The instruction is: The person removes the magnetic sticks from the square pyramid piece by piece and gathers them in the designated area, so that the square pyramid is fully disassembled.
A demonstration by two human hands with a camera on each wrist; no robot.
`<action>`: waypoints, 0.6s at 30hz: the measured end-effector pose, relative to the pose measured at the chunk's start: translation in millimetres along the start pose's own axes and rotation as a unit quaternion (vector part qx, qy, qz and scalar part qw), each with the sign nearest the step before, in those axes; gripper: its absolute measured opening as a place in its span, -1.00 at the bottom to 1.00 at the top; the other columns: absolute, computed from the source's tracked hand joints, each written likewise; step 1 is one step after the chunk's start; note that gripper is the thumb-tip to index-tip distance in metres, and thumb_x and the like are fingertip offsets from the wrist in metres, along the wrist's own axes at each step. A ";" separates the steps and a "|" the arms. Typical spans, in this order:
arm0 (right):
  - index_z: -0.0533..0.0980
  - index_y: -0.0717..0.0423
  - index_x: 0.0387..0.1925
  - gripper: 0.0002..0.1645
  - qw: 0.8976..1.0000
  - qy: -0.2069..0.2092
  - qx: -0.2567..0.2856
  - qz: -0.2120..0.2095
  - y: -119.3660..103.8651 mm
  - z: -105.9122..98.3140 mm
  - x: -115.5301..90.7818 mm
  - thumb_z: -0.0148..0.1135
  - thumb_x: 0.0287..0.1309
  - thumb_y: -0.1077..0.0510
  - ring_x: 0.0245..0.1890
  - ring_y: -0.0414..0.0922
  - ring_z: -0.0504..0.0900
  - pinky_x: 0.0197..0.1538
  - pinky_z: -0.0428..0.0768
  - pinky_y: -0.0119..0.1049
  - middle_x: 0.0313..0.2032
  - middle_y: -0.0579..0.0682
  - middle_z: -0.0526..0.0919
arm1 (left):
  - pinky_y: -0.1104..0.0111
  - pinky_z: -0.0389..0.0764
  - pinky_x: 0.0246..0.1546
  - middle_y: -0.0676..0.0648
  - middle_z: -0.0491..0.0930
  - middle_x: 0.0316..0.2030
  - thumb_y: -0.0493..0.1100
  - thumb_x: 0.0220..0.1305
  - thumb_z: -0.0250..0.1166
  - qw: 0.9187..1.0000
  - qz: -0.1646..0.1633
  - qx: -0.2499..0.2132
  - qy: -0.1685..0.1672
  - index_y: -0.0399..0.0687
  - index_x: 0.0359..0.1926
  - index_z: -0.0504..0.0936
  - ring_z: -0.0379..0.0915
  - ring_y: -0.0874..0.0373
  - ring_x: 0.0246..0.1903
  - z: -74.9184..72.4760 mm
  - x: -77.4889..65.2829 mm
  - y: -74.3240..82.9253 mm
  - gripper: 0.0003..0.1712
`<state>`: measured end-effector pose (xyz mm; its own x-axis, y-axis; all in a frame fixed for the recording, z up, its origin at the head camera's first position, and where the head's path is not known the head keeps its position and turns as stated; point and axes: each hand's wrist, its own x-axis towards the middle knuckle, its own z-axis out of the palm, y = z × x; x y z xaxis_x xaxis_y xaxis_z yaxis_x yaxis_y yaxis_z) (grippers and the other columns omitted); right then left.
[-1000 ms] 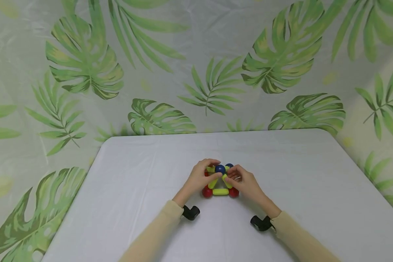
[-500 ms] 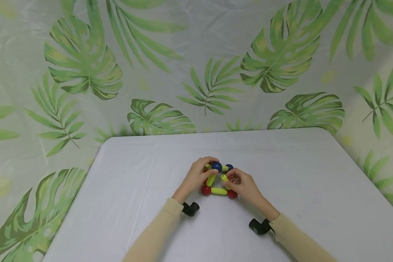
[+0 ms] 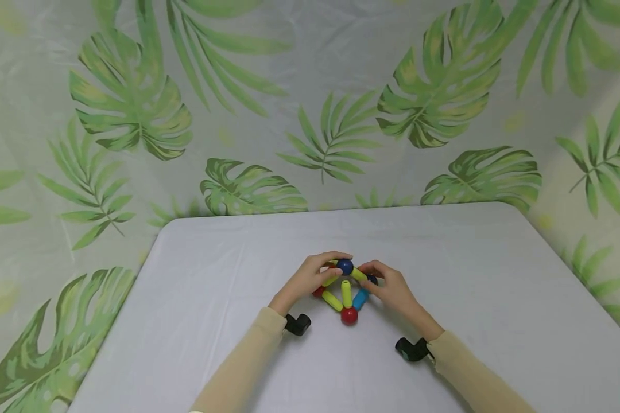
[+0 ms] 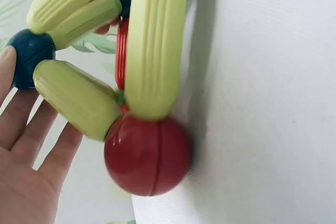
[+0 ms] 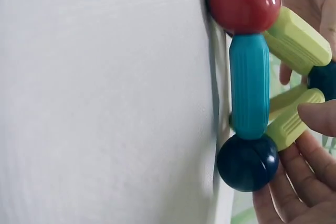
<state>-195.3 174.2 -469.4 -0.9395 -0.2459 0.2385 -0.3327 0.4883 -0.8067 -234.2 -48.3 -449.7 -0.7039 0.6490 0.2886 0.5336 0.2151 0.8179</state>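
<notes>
A toy frame of building rods and balls stands mid-table. My left hand (image 3: 312, 275) grips its top blue ball (image 3: 345, 267) between thumb and fingers. My right hand (image 3: 390, 287) pinches a yellow-green rod (image 5: 295, 120) that slopes from this ball to a lower dark blue ball (image 5: 248, 162). From there a light blue rod (image 5: 249, 85) runs to the front red ball (image 3: 348, 315). Another yellow-green rod (image 3: 347, 293) rises from that red ball, its upper end close below the top ball. A further red ball (image 4: 148, 153) sits at the left corner, partly under my left hand.
A white cloth (image 3: 237, 344) covers the table. Behind it hangs a leaf-patterned sheet (image 3: 336, 115). Black wrist cameras (image 3: 298, 324) are strapped at both sleeves, low over the cloth.
The frame has turned, so a red-ball corner faces front and the light blue rod shows. My right hand has let go of the front-right rod and pinches another beside the top ball.
</notes>
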 end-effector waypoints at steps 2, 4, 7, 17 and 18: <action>0.51 0.28 -0.12 -0.75 1.000 -0.002 0.001 0.006 -0.2 1.9 -1.2 0.30 0.15 0.31 -0.16 0.06 0.60 0.01 0.54 -0.04 -0.20 0.11 0.63 | 0.06 0.39 0.15 -0.19 0.49 0.14 -0.26 0.39 0.10 1.000 -0.005 0.002 0.011 -0.23 0.23 0.45 0.42 -0.05 0.12 1.3 -0.1 -0.2 -0.59; 0.51 0.28 -0.16 -0.75 1.000 0.003 0.005 0.010 -2.3 4.5 -2.5 0.33 0.10 0.33 -0.26 -0.01 0.60 -0.09 0.59 -0.15 -0.26 0.06 0.62 | 0.11 0.43 0.11 -0.18 0.50 0.13 -0.25 0.40 0.10 0.999 -0.010 0.015 0.028 -0.22 0.23 0.44 0.44 -0.02 0.09 2.7 -0.7 1.0 -0.59; 0.51 0.27 -0.20 -0.75 1.000 0.007 0.014 0.018 -6.8 9.1 -4.4 0.37 0.06 0.33 -0.34 -0.10 0.56 -0.22 0.58 -0.30 -0.33 0.02 0.59 | 0.20 0.48 0.06 -0.15 0.50 0.10 -0.15 0.40 0.12 0.998 -0.017 0.044 0.046 -0.18 0.23 0.44 0.44 0.05 0.06 6.4 -0.9 1.8 -0.57; 0.51 0.28 -0.25 -0.77 0.999 0.032 0.009 0.018 -14.7 20.0 -7.4 0.38 0.03 0.35 -0.37 -0.12 0.56 -0.28 0.58 -0.37 -0.36 0.02 0.59 | 0.13 0.48 0.04 -0.12 0.51 0.07 -0.11 0.31 0.21 0.997 -0.029 0.040 0.068 -0.15 0.18 0.48 0.44 0.06 0.04 13.7 0.2 1.6 -0.55; 0.51 0.28 -0.25 -0.76 0.999 0.033 0.009 0.020 -15.1 20.4 -7.8 0.38 0.02 0.35 -0.37 -0.12 0.56 -0.29 0.58 -0.38 -0.37 0.02 0.58 | 0.12 0.48 0.04 -0.13 0.51 0.08 -0.12 0.30 0.21 0.997 -0.032 0.035 0.065 -0.15 0.18 0.47 0.44 0.05 0.05 13.6 0.3 2.1 -0.55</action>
<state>-181.3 151.7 -470.1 -0.9554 -0.1699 0.2415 -0.2943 0.4815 -0.8255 -226.9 -37.8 -454.7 -0.7905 0.5326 0.3025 0.5131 0.3061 0.8019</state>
